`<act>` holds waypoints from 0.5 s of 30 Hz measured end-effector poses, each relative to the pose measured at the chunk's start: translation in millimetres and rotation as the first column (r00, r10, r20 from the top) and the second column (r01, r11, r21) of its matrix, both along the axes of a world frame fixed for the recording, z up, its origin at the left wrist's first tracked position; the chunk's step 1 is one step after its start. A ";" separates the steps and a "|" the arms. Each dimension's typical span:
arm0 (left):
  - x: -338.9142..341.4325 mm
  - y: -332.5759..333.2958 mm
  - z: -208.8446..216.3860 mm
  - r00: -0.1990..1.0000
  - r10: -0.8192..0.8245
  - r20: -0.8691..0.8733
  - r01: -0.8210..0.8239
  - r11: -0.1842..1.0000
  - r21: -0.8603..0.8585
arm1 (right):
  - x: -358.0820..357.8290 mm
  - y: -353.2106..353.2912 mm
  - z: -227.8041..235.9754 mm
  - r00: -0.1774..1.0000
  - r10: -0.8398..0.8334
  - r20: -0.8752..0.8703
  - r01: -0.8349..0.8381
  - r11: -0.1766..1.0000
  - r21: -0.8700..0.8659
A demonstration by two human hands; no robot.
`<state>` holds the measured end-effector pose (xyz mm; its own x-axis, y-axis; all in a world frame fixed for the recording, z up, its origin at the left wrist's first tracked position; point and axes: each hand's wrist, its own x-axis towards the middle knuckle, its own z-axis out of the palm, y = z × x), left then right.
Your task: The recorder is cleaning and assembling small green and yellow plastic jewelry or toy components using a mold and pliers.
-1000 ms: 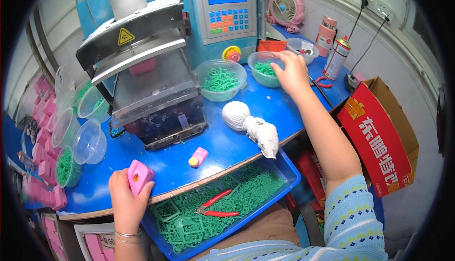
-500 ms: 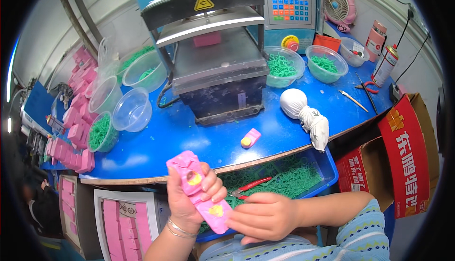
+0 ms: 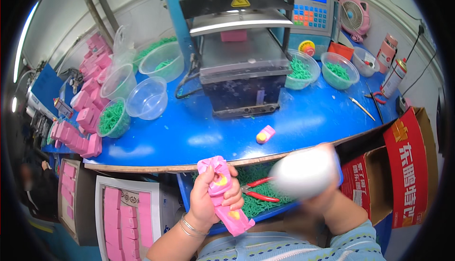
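My left hand (image 3: pixel 203 203) is closed round a pink rubber mould (image 3: pixel 234 223), a long two-part piece with yellow patches in its hollows. Blurred by motion, a round white cloth bag (image 3: pixel 301 173) is held up by my right hand (image 3: pixel 327 202), to the right of the mould. The bag covers most of that hand's fingers. Below both hands, a blue tray (image 3: pixel 183 190) holds green rubbery scraps (image 3: pixel 258 208) and a pair of red-handled pliers (image 3: pixel 263 197). On the blue table lies a small pink and yellow piece (image 3: pixel 266 134).
A heated press (image 3: pixel 244 88) with a pink block inside stands mid-table. Clear bowls (image 3: pixel 148 101) flank it, several with green scraps. Pink blocks (image 3: pixel 85 119) are stacked at left. A brush (image 3: pixel 362 109), spray can (image 3: pixel 394 78) and red carton (image 3: pixel 403 171) are at right.
My right hand has left the mould and lifted the white cloth bag off the table, bringing it nearer. The mould remains in my left hand. The whole view has shifted.
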<state>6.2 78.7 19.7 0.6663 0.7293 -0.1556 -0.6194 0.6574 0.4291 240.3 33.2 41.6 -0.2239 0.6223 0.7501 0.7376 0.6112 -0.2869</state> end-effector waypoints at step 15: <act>1.0 -6.6 -6.1 0.972 -0.169 -0.162 0.195 0.968 0.159 | 4.7 22.0 3.6 0.928 -0.270 0.257 0.320 0.930 -0.179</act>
